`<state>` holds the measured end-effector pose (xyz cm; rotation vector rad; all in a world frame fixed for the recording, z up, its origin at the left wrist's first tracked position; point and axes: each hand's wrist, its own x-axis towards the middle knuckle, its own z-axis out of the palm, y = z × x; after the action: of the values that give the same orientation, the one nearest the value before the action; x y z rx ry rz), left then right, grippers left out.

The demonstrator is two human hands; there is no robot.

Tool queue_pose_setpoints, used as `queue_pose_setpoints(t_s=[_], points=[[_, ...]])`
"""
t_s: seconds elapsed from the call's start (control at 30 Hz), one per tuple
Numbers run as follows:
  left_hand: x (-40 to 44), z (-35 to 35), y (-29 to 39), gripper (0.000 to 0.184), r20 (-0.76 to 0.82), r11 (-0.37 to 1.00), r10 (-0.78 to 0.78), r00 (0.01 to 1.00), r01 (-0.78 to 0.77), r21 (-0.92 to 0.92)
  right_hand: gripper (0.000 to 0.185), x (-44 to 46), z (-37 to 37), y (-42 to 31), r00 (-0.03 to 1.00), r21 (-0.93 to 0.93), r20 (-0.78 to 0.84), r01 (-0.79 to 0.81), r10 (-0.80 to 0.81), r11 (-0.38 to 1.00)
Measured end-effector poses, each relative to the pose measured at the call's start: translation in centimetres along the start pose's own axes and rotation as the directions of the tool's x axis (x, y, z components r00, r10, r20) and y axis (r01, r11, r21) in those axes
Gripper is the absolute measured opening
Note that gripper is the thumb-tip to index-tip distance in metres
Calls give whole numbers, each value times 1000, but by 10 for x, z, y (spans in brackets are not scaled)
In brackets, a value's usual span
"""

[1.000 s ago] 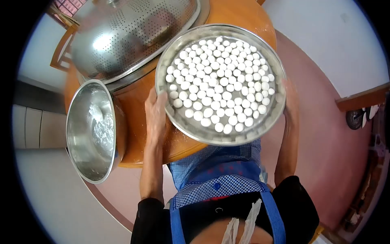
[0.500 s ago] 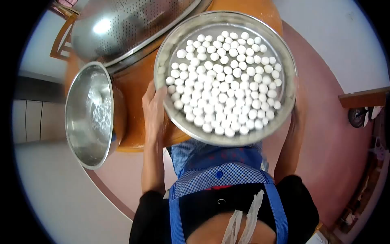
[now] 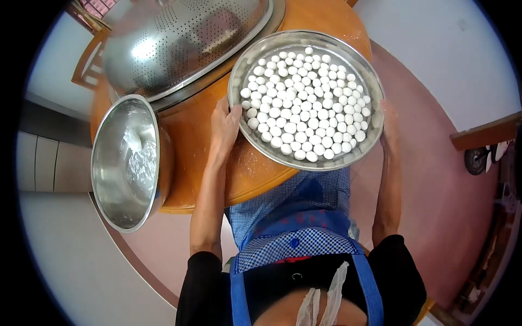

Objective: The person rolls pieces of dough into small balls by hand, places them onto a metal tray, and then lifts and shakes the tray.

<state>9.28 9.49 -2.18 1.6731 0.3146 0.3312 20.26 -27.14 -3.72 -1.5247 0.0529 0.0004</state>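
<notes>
A round metal tray (image 3: 250,130) carries a spread of several small white balls (image 3: 304,106), mostly in one layer. My left hand (image 3: 224,126) grips the tray's left rim, its thumb against the side and its other fingers partly hidden. At the right rim, my right hand (image 3: 389,122) holds the tray too, with most of its fingers out of sight behind the rim. The tray is above the near edge of the wooden table (image 3: 206,157).
A deep metal bowl (image 3: 117,187) with white powder and a white lump inside is at the left. Behind it, a large perforated metal cover (image 3: 168,51) lies on the table. A wooden chair (image 3: 88,65) stands beyond at the far left.
Half a second ago the tray was nearer the camera; now it looks smaller and farther off. The balls have shifted about on it. Both hands have kept hold of the rim.
</notes>
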Motion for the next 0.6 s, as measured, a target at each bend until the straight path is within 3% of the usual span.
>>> queue_pose_setpoints(t_s=[0.07, 0.13, 0.17, 0.2, 0.23, 0.3, 0.37, 0.4, 0.43, 0.47, 0.57, 0.6], points=[[-9, 7, 7, 40, -54, 982, 120, 991, -110, 151, 38, 11, -7, -6, 999, -108, 4, 32, -32, 994], [-19, 9, 19, 41, -70, 972, 119, 990, -102, 210, 37, 7, -1, -17, 997, -219, -13, 76, -81, 973], [-22, 9, 24, 41, -97, 957, 112, 989, -81, 279, 34, 3, 8, -27, 920, -423, -71, 322, -385, 847], [-21, 9, 19, 41, -98, 958, 108, 989, -77, 278, 32, -3, 17, -40, 747, -614, -54, 499, -663, 612], [-20, 6, 11, 43, -101, 967, 108, 989, -81, 241, 32, -7, 21, -50, 749, -614, -50, 499, -661, 611], [-17, 5, 6, 45, -103, 974, 116, 988, -93, 204, 29, -16, 30, -71, 823, -716, 291, 525, -487, 460], [-20, 6, 7, 46, -105, 965, 129, 986, -100, 243, 29, -41, 74, -90, 872, -495, 413, 457, -262, 739], [-22, 6, 7, 46, -101, 965, 125, 987, -98, 242, 28, -27, 82, -65, 644, -399, 588, 757, -489, 517], [-22, 6, 7, 46, -111, 972, 123, 986, -98, 212, 31, -33, 101, -70, 611, -378, 666, 771, -428, 513], [-22, 7, 6, 46, -121, 979, 122, 985, -99, 179, 32, -32, 115, -64, 538, -352, 708, 830, -457, 432], [-19, 6, -1, 46, -106, 991, 92, 990, -81, 103, 39, -17, 142, -46, 442, -362, 825, 892, -353, 270], [-19, 5, -1, 47, -102, 983, 120, 987, -104, 149, 40, -7, 149, -37, 401, -340, 858, 911, -320, 232]])
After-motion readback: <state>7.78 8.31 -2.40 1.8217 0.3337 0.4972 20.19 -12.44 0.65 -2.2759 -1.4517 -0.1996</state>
